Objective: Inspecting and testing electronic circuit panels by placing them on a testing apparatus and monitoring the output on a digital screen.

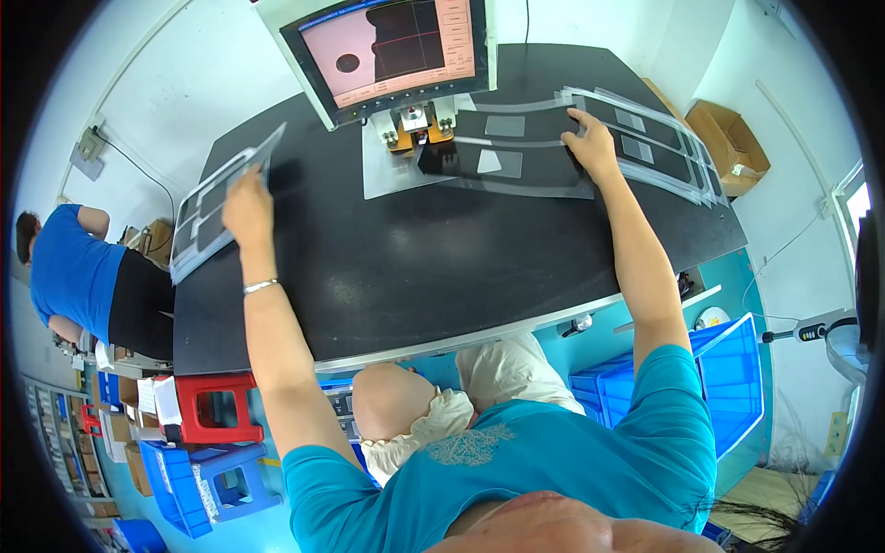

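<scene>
Plainly, both hands are out over the dark counter [415, 267], well apart. At its left edge, the left hand [247, 210] is over a pile of clear-rimmed sheets [195, 226], its fingers curled against a tilted sheet [271, 147] whose upper corner rises beyond them; motion blur hides whether they grasp or have released it. Toward the far right corner, the right hand [595, 149] has thumb and forefinger spread at the right end of a dark sheet [539, 120]. That sheet runs leftward from the fingers toward the base plate [392, 175] below a monitor [396, 55]; I cannot tell if they pinch it. More sheets [687, 152] lie along the right edge, just beside this hand.
</scene>
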Available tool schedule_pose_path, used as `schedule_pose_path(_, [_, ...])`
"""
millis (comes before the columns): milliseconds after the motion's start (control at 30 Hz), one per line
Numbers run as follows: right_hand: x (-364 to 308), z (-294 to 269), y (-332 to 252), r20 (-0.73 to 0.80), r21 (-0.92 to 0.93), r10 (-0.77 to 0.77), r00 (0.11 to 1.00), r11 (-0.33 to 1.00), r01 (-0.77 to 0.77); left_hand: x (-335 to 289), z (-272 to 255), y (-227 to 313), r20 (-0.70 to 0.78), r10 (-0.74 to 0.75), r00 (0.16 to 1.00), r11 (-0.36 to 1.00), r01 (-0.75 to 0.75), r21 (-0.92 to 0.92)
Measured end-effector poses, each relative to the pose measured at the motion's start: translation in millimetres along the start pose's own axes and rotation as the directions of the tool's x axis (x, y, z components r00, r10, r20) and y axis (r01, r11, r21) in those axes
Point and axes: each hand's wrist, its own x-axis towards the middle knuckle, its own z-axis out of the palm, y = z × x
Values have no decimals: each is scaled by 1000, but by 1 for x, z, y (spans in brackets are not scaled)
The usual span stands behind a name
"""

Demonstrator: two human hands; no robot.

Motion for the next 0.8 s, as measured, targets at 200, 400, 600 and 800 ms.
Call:
schedule_pose_path(200, [8, 15, 16, -219, -122, -72, 973, 991, 46, -24, -21, 121, 260, 375, 890, 924, -336, -182])
schedule_pose_path(400, [6, 16, 15, -222, -117, -59, 973, 993, 33, -42, -27, 141, 255, 471, 845, 878, -420, -229])
schedule_pose_path(600, [5, 14, 11, -184, -120, -49, 982, 992, 27, -42, -23, 137, 204, 482, 852, 863, -420, -282])
schedule_pose_path(800, [5, 14, 10, -187, -126, -44, 981, 992, 21, -47, -21, 139, 263, 444, 856, 876, -353, -330])
